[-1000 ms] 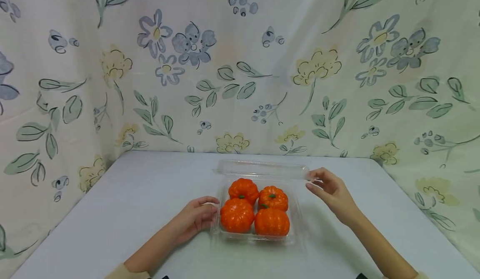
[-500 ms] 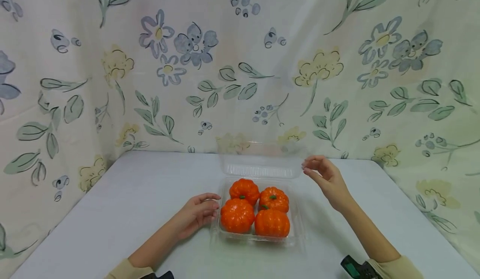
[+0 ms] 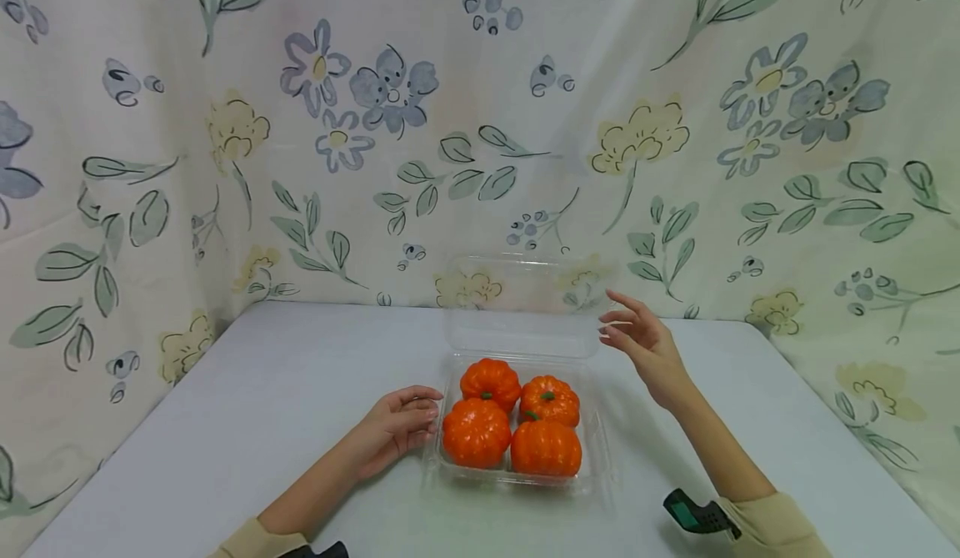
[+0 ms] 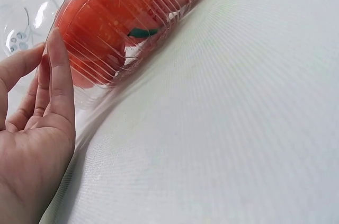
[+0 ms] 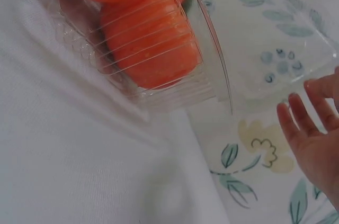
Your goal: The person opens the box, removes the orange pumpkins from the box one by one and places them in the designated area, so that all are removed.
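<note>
White surface [image 3: 315,358], cream floral curtain [image 3: 480,108] — clear plastic clamshell box [image 3: 592,445] of orange ribbed pumpkins [image 3: 476,433] just right of left hand [image 3: 397,429], touching, pinch unclear; right hand [image 3: 648,358], fingers apart, near raised clear lid [image 3: 517,333]. Probably light, slick, flexy — hold by rim [image 3: 525,480].

The left arm [image 3: 311,491] reaches in from the near left of the clear box [image 3: 487,476]. The left hand [image 3: 393,429] has softly bent fingers touching the box's left side. The right arm [image 3: 723,449] slants up from the near right of the box. The right hand [image 3: 645,345] is raised, fingers loose and spread.
</note>
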The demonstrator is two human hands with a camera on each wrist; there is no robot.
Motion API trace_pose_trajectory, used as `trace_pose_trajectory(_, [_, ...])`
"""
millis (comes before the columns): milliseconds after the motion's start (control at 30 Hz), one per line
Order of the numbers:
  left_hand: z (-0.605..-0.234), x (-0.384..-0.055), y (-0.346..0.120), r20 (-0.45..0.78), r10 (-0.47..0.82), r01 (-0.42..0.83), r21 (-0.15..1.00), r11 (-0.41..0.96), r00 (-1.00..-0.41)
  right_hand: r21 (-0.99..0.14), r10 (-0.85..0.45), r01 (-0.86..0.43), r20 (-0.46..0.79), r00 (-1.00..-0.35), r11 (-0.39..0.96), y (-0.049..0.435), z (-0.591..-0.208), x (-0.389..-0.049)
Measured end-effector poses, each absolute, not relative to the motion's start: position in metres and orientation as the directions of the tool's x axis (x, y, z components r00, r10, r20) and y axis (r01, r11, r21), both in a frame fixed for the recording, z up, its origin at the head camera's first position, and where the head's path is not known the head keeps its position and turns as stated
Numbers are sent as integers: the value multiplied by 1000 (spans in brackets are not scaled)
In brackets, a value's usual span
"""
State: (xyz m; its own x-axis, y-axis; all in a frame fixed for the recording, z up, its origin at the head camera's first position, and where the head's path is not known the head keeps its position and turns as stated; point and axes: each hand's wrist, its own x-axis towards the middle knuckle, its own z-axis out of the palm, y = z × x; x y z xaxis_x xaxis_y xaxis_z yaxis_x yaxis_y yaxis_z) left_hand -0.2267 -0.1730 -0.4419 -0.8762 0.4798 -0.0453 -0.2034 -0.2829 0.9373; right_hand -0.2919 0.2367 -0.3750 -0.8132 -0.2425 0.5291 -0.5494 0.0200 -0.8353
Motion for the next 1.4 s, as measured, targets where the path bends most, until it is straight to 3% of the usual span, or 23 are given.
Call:
trace_pose_trajectory(233, [-441, -225, -174, -29, 488, -195, 936, -294, -873, -827, -239, -557, 527, -816, 78, 235, -376, -302])
trace_pose_trajectory(567, [-441, -225, -174, -27, 486, -196, 933, -301, -874, -851, -185, -492, 462, -867, 185, 231, -377, -313])
trace_pose_trajectory(1400, [-445, -225, -173, -22, 484, -186, 938, -294, -875, -941, -181, -281, 248, -952, 187, 232, -392, -339])
